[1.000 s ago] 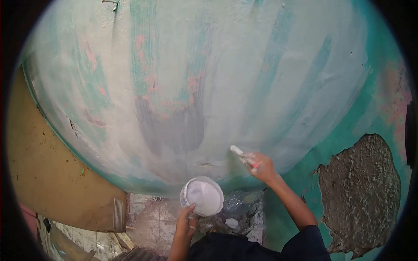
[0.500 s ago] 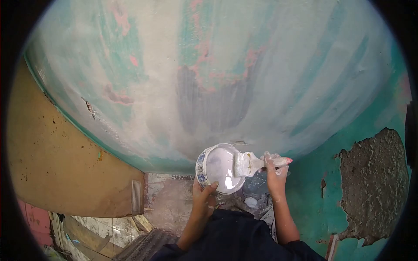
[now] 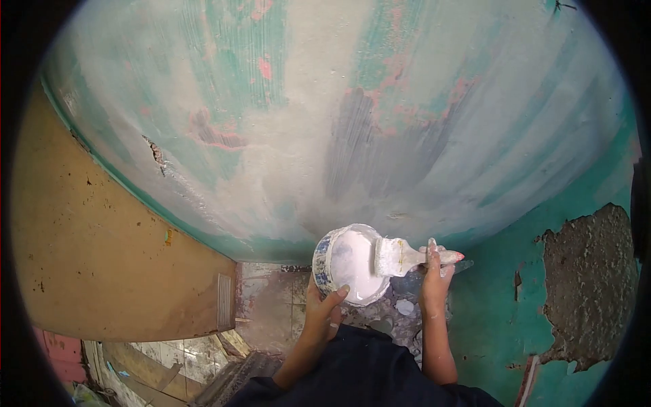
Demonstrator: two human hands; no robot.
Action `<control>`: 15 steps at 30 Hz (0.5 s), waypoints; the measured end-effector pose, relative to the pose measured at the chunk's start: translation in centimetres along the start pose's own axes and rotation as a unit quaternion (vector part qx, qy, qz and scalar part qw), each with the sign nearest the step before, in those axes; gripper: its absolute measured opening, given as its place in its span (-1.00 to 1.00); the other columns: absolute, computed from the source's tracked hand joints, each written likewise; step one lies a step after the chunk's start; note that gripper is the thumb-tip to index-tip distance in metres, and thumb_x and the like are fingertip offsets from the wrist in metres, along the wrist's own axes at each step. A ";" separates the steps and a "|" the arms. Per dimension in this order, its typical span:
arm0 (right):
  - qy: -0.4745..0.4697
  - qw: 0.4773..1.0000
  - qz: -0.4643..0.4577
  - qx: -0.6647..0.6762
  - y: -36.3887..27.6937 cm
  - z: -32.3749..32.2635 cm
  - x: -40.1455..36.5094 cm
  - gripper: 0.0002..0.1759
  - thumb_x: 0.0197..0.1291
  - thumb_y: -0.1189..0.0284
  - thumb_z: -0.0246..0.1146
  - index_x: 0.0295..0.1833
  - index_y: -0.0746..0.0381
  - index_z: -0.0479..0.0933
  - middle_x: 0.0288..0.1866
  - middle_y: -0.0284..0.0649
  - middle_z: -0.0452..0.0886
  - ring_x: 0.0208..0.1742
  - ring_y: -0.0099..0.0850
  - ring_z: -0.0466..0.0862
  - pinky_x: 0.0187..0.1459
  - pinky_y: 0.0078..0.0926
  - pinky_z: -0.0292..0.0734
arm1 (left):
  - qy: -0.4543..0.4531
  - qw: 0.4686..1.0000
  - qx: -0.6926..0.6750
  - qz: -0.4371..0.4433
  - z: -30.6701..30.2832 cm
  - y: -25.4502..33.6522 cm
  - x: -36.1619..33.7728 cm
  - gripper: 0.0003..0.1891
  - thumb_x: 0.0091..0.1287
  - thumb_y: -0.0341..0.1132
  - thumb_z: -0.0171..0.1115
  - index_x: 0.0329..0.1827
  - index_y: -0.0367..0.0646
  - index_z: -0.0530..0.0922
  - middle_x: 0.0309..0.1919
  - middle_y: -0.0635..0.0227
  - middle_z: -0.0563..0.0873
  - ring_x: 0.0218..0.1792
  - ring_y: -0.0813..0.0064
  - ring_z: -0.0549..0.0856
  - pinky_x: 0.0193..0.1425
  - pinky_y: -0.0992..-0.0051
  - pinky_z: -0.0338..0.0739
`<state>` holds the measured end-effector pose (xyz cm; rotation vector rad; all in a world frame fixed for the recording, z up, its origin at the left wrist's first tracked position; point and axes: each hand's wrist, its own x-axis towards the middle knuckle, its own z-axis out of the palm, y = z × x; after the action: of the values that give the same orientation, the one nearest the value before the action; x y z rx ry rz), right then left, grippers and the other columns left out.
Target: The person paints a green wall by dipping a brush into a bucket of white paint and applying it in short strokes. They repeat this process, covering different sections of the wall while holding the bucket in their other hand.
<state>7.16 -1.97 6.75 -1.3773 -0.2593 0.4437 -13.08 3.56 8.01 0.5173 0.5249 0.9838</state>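
Note:
My left hand [image 3: 325, 308] is closed on the side of a paint bucket [image 3: 323, 261], its thumb over the rim. White paint [image 3: 352, 264] fills the tilted bucket, with a shiny patch near the lower right. A wide paintbrush [image 3: 415, 259] lies level across the bucket's right rim, its bristles coated in white. Around the brush's handle, which ends in a red tip, my right hand [image 3: 434, 278] is closed, with white smears on the fingers. Just beyond both hands stands a wall [image 3: 305, 136] streaked with thin white over green, with pink and grey patches.
To the left is a tan panel [image 3: 122, 237] with a vent slot. The green wall [image 3: 495, 298] at right has a broken patch of bare grey render [image 3: 586, 285]. Below lies a dirty tiled floor [image 3: 268, 305] with debris, boards and a corrugated sheet [image 3: 237, 380].
The view has shifted, so the wall patches sit further right. Bucket and brush moved slightly right in view; the brush still rests over the rim, with both hands keeping their grip.

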 end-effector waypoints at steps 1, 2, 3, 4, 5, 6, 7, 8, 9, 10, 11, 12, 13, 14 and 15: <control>-0.009 1.000 0.014 0.025 0.6 0.1 0.0 -0.72 0.41 0.27 0.20 0.06 0.23 0.48 -0.16 -0.28 0.60 -0.26 -0.58 0.59 -0.35 -0.59 0.46 | -0.004 1.000 0.001 -0.005 -0.3 0.4 0.0 -0.26 0.15 -0.57 0.31 0.43 -0.29 0.20 0.24 0.11 0.50 0.27 0.27 0.52 0.40 0.27 0.39; -0.007 1.000 0.014 0.025 1.1 0.2 -0.3 -0.72 0.41 0.27 0.20 0.06 0.23 0.48 -0.16 -0.28 0.60 -0.26 -0.58 0.59 -0.35 -0.59 0.46 | -0.005 1.000 0.001 -0.007 -0.7 0.6 0.0 -0.26 0.15 -0.57 0.31 0.43 -0.29 0.20 0.24 0.11 0.50 0.27 0.27 0.52 0.40 0.27 0.39; -0.002 0.997 0.032 0.065 1.4 0.3 -0.6 -0.73 0.40 0.27 0.21 0.07 0.19 0.48 -0.16 -0.32 0.59 -0.27 -0.60 0.57 -0.35 -0.61 0.43 | -0.007 1.000 0.002 -0.012 -1.0 0.8 0.0 -0.27 0.15 -0.57 0.31 0.42 -0.29 0.21 0.23 0.12 0.50 0.26 0.28 0.52 0.40 0.28 0.39; 0.002 0.993 0.050 0.104 1.7 0.4 -0.9 -0.73 0.40 0.26 0.21 0.07 0.16 0.48 -0.15 -0.36 0.57 -0.27 -0.62 0.56 -0.36 -0.63 0.41 | -0.009 1.000 0.003 -0.017 -1.3 1.0 0.1 -0.28 0.15 -0.57 0.30 0.42 -0.29 0.22 0.23 0.12 0.50 0.26 0.28 0.52 0.40 0.28 0.39; 0.004 0.994 0.049 0.102 2.0 0.4 -1.2 -0.73 0.40 0.26 0.21 0.07 0.16 0.48 -0.15 -0.36 0.57 -0.27 -0.62 0.56 -0.36 -0.63 0.41 | -0.009 1.000 0.002 -0.019 -1.4 1.1 0.0 -0.28 0.15 -0.57 0.30 0.42 -0.29 0.22 0.23 0.12 0.50 0.26 0.28 0.52 0.40 0.28 0.39; 0.009 0.992 0.057 0.116 2.3 0.4 -1.5 -0.74 0.39 0.26 0.22 0.07 0.14 0.48 -0.15 -0.39 0.56 -0.26 -0.64 0.55 -0.36 -0.65 0.40 | -0.009 1.000 -0.001 -0.022 -1.4 1.3 -0.1 -0.28 0.15 -0.57 0.30 0.41 -0.29 0.23 0.23 0.13 0.51 0.26 0.29 0.52 0.40 0.29 0.39; 0.013 0.989 0.064 0.130 2.6 0.5 -1.6 -0.75 0.38 0.26 0.23 0.06 0.12 0.48 -0.16 -0.42 0.55 -0.26 -0.65 0.55 -0.36 -0.66 0.39 | -0.009 1.000 -0.003 -0.025 -1.4 1.4 -0.1 -0.29 0.15 -0.58 0.30 0.41 -0.29 0.24 0.23 0.13 0.51 0.26 0.29 0.52 0.40 0.29 0.39; 0.014 0.990 0.063 0.128 2.9 0.5 -1.6 -0.75 0.38 0.26 0.23 0.06 0.12 0.48 -0.16 -0.42 0.55 -0.26 -0.65 0.55 -0.36 -0.66 0.39 | -0.009 1.000 -0.005 -0.026 -1.5 1.4 -0.1 -0.29 0.15 -0.58 0.30 0.41 -0.29 0.24 0.23 0.13 0.51 0.26 0.29 0.52 0.40 0.29 0.39; 0.025 0.989 0.065 0.131 3.2 0.6 -1.6 -0.76 0.38 0.26 0.23 0.04 0.12 0.48 -0.16 -0.42 0.55 -0.26 -0.65 0.55 -0.36 -0.66 0.39 | -0.007 0.999 -0.005 -0.031 -1.6 1.5 -0.2 -0.29 0.15 -0.57 0.30 0.41 -0.29 0.24 0.22 0.14 0.51 0.26 0.30 0.52 0.39 0.29 0.39; 0.037 0.988 0.067 0.134 3.3 0.5 -1.7 -0.77 0.38 0.26 0.23 0.03 0.12 0.48 -0.17 -0.42 0.55 -0.26 -0.65 0.55 -0.35 -0.66 0.39 | -0.005 0.999 -0.007 -0.037 -1.7 1.5 -0.3 -0.29 0.15 -0.57 0.30 0.40 -0.29 0.25 0.22 0.14 0.51 0.26 0.30 0.52 0.39 0.30 0.39; 0.037 0.988 0.065 0.133 3.2 0.6 -1.7 -0.77 0.38 0.26 0.23 0.03 0.12 0.48 -0.17 -0.42 0.55 -0.26 -0.65 0.55 -0.35 -0.66 0.39 | -0.005 0.999 -0.008 -0.037 -1.7 1.4 -0.3 -0.29 0.15 -0.57 0.30 0.40 -0.29 0.25 0.22 0.14 0.51 0.26 0.30 0.52 0.39 0.30 0.39; 0.048 0.988 0.069 0.133 3.1 0.8 -1.7 -0.77 0.38 0.26 0.23 0.02 0.13 0.47 -0.18 -0.42 0.54 -0.26 -0.65 0.55 -0.35 -0.66 0.39 | -0.007 0.999 -0.006 -0.036 -1.8 1.4 -0.3 -0.30 0.15 -0.58 0.30 0.40 -0.29 0.25 0.22 0.14 0.51 0.26 0.31 0.52 0.39 0.30 0.40; 0.058 0.987 0.072 0.134 3.1 0.8 -1.7 -0.77 0.38 0.26 0.23 0.02 0.13 0.47 -0.18 -0.42 0.54 -0.27 -0.65 0.55 -0.35 -0.66 0.39 | -0.009 0.999 -0.003 -0.034 -1.8 1.3 -0.4 -0.30 0.15 -0.58 0.30 0.40 -0.29 0.25 0.22 0.14 0.52 0.26 0.31 0.53 0.39 0.30 0.40; 0.056 0.987 0.072 0.133 3.1 0.8 -1.7 -0.77 0.38 0.26 0.23 0.02 0.13 0.47 -0.18 -0.42 0.54 -0.27 -0.65 0.55 -0.35 -0.66 0.39 | -0.008 0.999 -0.005 -0.032 -1.8 1.2 -0.5 -0.30 0.15 -0.58 0.30 0.40 -0.29 0.25 0.22 0.14 0.52 0.26 0.31 0.53 0.39 0.30 0.40; 0.058 0.988 0.067 0.130 3.1 0.7 -1.6 -0.76 0.37 0.25 0.23 0.02 0.13 0.47 -0.18 -0.41 0.54 -0.27 -0.64 0.55 -0.35 -0.66 0.39 | 0.002 0.999 -0.007 -0.042 -1.7 1.1 -0.7 -0.30 0.14 -0.60 0.30 0.40 -0.30 0.25 0.22 0.14 0.52 0.26 0.31 0.53 0.39 0.30 0.40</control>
<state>4.93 -1.66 3.93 -1.1635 -0.0116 0.4894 -15.20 3.76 7.52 0.4773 0.5384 0.9086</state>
